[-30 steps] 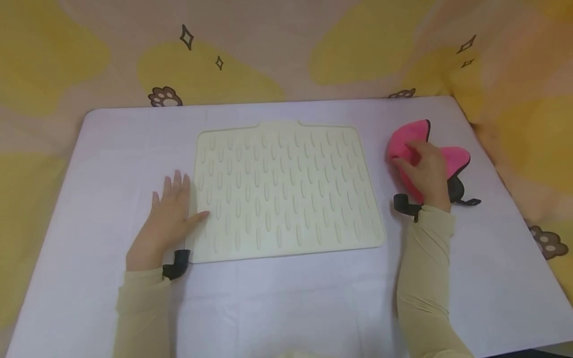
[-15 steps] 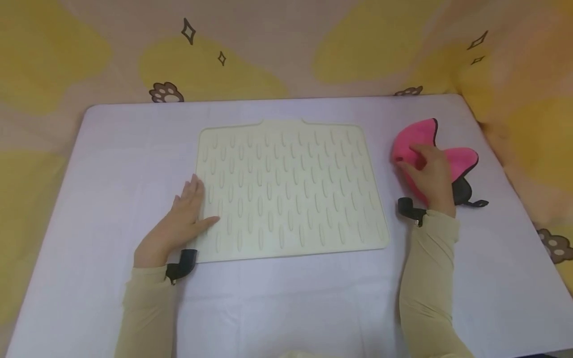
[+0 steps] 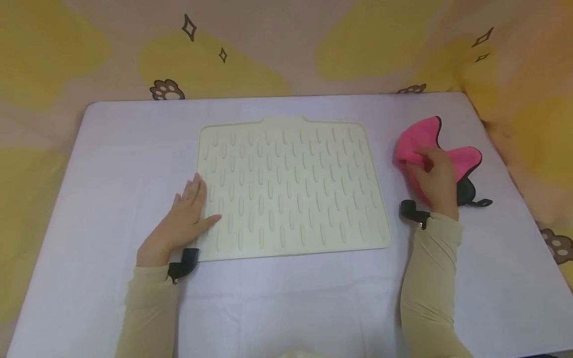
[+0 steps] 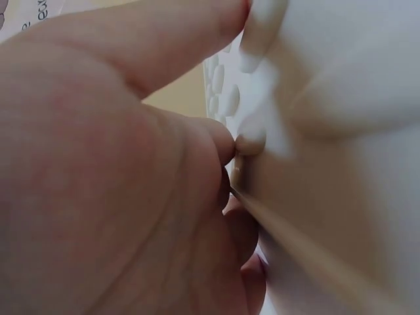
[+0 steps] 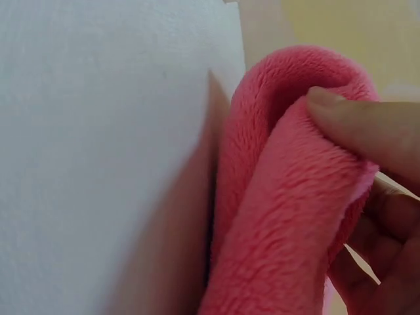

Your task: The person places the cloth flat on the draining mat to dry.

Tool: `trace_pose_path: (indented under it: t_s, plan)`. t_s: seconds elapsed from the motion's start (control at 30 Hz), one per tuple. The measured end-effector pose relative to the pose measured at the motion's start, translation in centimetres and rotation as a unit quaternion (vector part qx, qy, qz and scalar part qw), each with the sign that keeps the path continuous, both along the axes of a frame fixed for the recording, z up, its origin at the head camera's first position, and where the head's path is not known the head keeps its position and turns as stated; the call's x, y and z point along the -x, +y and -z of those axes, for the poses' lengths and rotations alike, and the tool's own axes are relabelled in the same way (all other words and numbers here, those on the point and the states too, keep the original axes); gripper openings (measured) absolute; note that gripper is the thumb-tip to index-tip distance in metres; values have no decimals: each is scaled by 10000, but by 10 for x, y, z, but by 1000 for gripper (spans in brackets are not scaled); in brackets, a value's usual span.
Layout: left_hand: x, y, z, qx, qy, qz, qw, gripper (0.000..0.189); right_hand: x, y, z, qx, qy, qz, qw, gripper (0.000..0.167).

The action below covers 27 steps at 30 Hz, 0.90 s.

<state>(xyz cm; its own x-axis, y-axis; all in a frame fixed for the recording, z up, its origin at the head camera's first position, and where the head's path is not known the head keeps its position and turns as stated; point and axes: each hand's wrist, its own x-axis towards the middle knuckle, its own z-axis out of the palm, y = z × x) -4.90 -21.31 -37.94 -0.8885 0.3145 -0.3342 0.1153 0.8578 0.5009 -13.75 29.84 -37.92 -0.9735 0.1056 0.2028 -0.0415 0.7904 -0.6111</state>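
A cream drying mat [image 3: 286,189] with rows of raised oval ridges lies flat on the table. My left hand [image 3: 181,219] rests along its left edge, fingers straight and thumb over the ridges. In the left wrist view the left fingertips [image 4: 249,138] press at the mat's rim. To the right lies a pink plush cloth [image 3: 414,139] with dark edging, a black end and a hanging loop. My right hand [image 3: 436,179] pinches a fold of it. In the right wrist view the thumb [image 5: 357,121] presses on the doubled pink cloth; the other fingers go partly behind it.
The white-covered table [image 3: 286,303] reaches beyond the mat and the cloth on all sides. Behind it and along its sides hangs a yellow and pink patterned curtain [image 3: 277,44]. A black wrist camera [image 3: 183,263] sits at the left cuff.
My left hand has moved right onto the mat's left edge. My right thumb has drawn the cloth's near-left part into a tighter fold. The head view has shifted slightly.
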Motion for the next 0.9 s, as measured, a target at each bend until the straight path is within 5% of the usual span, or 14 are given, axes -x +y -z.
trace_pose_path:
  t_s: [0.3,0.57,0.9]
  plan:
    - [0,0,2,38,8,8,10000,88,-7,3,0,715,482,680,9940,25]
    - [0,-1,3,2,-5,18,10000,88,-5,-2,-3,1619,300,947,9818,19]
    - [-1,-1,1,-12,3,11,10000,88,-4,-14,-7,1845,89,985,9778,19]
